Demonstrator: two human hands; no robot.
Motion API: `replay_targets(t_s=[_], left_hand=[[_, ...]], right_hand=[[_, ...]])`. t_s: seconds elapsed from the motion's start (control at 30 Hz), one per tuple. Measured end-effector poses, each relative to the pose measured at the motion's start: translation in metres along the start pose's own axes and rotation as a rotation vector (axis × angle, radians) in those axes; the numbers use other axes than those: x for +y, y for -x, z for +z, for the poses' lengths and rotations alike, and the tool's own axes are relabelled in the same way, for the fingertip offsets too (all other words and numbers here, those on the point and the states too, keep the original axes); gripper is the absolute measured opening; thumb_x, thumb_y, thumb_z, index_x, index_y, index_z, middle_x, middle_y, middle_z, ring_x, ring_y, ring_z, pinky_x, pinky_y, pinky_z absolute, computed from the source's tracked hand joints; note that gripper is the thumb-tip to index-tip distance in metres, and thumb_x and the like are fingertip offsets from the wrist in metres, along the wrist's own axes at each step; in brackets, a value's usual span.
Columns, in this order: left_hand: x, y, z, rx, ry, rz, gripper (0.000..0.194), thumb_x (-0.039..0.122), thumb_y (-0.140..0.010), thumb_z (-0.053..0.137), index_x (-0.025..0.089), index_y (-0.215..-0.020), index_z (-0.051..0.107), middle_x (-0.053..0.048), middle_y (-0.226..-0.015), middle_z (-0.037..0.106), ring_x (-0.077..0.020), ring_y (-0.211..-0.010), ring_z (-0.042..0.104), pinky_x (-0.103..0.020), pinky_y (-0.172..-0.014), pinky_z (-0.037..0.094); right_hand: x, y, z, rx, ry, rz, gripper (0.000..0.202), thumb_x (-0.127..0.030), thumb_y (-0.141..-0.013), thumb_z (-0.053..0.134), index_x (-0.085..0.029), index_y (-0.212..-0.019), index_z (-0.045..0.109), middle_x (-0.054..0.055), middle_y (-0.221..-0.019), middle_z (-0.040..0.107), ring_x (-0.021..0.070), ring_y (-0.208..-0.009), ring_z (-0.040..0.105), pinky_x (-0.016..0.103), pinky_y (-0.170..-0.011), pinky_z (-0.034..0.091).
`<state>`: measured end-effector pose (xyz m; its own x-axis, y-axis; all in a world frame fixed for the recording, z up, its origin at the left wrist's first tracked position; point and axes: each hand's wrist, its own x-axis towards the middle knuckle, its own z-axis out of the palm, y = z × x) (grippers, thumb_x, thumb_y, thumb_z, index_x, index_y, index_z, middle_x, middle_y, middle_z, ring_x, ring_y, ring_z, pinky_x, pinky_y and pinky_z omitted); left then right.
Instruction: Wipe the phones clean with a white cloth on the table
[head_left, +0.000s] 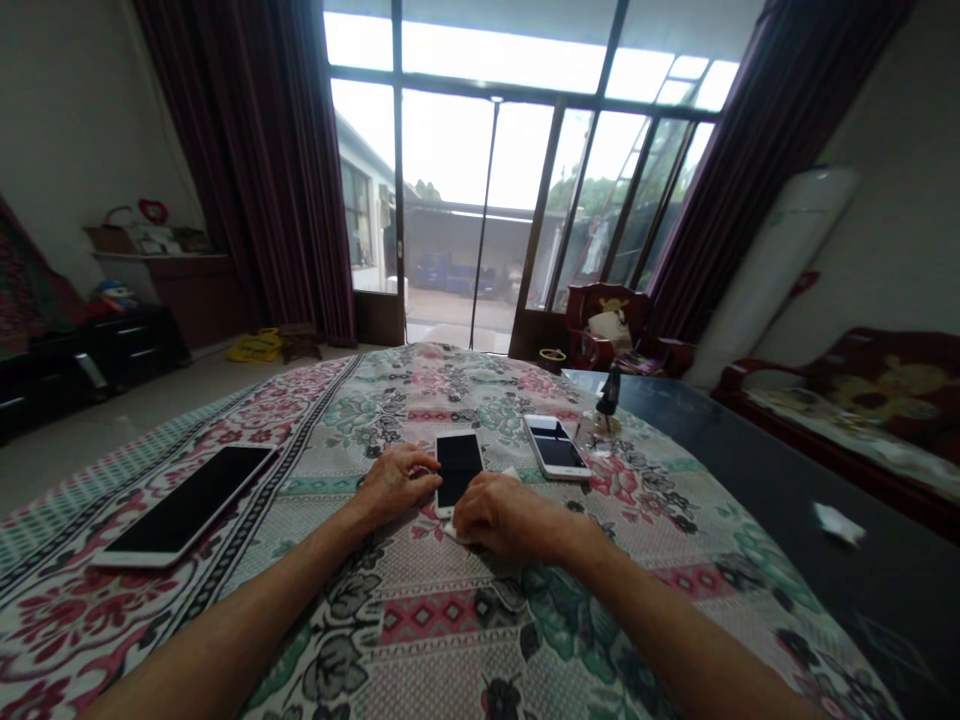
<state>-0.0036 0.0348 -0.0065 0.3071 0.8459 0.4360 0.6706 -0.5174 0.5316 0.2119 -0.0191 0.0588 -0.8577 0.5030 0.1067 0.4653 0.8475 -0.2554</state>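
Note:
A white smartphone (459, 462) with a dark screen lies face up on the patterned tablecloth (435, 610). At its left edge, the fingers of my left hand (397, 480) touch the phone's side, slightly curled and apart. My right hand (499, 515) is closed over the phone's lower right corner, gripping a white tissue (454, 531) that peeks out beneath the fingers. The hand hides that corner and most of the tissue. To the right lies a second white smartphone (556, 448). A larger white tablet (187, 505) rests face up on the left.
Beyond the second phone stands a small black-topped object (609, 395) with a clear base. On the dark surface (757, 480) at right is a crumpled white tissue (838, 524). Wooden seats (862, 365) stand farther right, and glass doors (480, 200) are ahead.

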Motion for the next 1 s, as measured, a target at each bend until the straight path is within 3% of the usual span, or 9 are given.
replay_targets(t_s=[0.13,0.33,0.47,0.63,1.0], left_hand=[[0.001,0.0,-0.001,-0.006,0.001,-0.011,0.013,0.025,-0.074,0.068,0.023,-0.084,0.075,-0.004,-0.091,0.07,-0.0195,-0.089,0.063,-0.031,-0.082,0.048],[0.0,0.0,0.0,0.001,0.007,0.022,0.013,0.024,-0.074,0.068,0.022,-0.085,0.075,-0.004,-0.09,0.07,-0.0195,-0.088,0.063,-0.032,-0.083,0.047],[-0.001,0.0,0.0,0.005,0.002,0.025,0.013,0.023,-0.074,0.067,0.023,-0.084,0.075,-0.004,-0.091,0.07,-0.0194,-0.089,0.063,-0.032,-0.084,0.047],[-0.004,0.0,0.002,0.003,0.005,0.018,0.013,0.027,-0.074,0.067,0.024,-0.085,0.074,-0.003,-0.091,0.07,-0.0191,-0.089,0.062,-0.032,-0.084,0.047],[0.0,-0.001,-0.001,-0.016,0.019,-0.002,0.016,0.029,-0.075,0.065,0.023,-0.085,0.075,-0.004,-0.091,0.071,-0.0187,-0.086,0.064,-0.029,-0.079,0.048]], right_hand=[[0.002,0.003,-0.008,0.008,-0.096,-0.004,0.018,-0.007,-0.08,0.054,-0.019,-0.078,0.067,0.0,-0.081,0.07,0.0117,-0.077,0.06,0.025,-0.079,0.042],[-0.004,-0.007,0.014,0.099,-0.068,-0.092,0.018,-0.009,-0.084,0.051,-0.019,-0.084,0.066,0.003,-0.09,0.069,0.0138,-0.089,0.057,0.027,-0.087,0.04],[-0.005,-0.007,0.02,0.155,0.003,-0.04,0.017,-0.011,-0.086,0.05,-0.017,-0.082,0.065,0.005,-0.098,0.066,0.0145,-0.091,0.055,0.028,-0.086,0.04],[0.001,-0.003,0.009,0.081,0.016,0.004,0.017,-0.012,-0.084,0.054,-0.018,-0.072,0.065,0.004,-0.096,0.065,0.0143,-0.087,0.054,0.027,-0.081,0.041],[0.025,0.012,-0.011,0.017,-0.079,0.052,0.019,-0.002,-0.073,0.057,-0.016,-0.071,0.069,0.003,-0.083,0.067,0.0115,-0.077,0.059,0.023,-0.074,0.044]])
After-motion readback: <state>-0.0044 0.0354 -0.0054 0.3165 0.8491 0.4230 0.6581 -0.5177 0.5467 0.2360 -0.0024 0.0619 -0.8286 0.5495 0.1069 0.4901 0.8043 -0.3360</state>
